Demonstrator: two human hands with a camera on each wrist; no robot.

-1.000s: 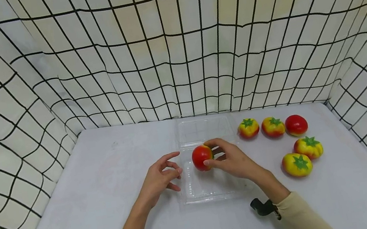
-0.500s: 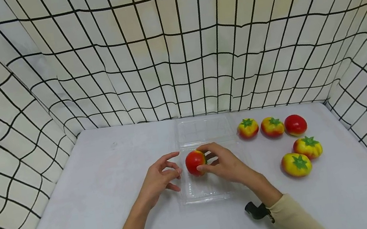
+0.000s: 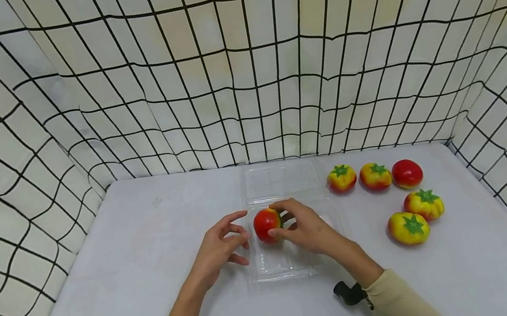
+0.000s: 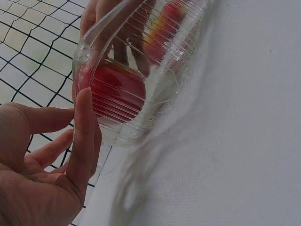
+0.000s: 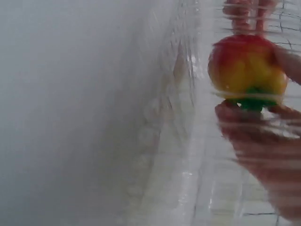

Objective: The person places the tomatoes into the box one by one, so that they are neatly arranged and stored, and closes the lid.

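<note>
My right hand [image 3: 308,228] pinches a red-and-yellow toy tomato [image 3: 266,226] between thumb and fingers, over the left part of a clear plastic clamshell box [image 3: 283,275]. In the right wrist view the tomato [image 5: 242,61] shows its green leafy top turned toward the palm, seen through the clear wall. My left hand [image 3: 215,248] is at the box's left side with fingers loosely bent, holding nothing. The left wrist view has one fingertip [image 4: 84,106] of that hand right at the outer wall, while the tomato [image 4: 117,89] shows red behind the ribbed plastic.
The box's lid [image 3: 282,179] lies folded back toward the net [image 3: 256,85]. To the right are several more toy tomatoes, among them a red one [image 3: 407,173] and a yellow one [image 3: 408,227], on the white table [image 3: 126,269]. Black net encloses the back and sides.
My right hand has carried the tomato left and slightly nearer me, toward the box's left wall. The left hand has stayed almost still.
</note>
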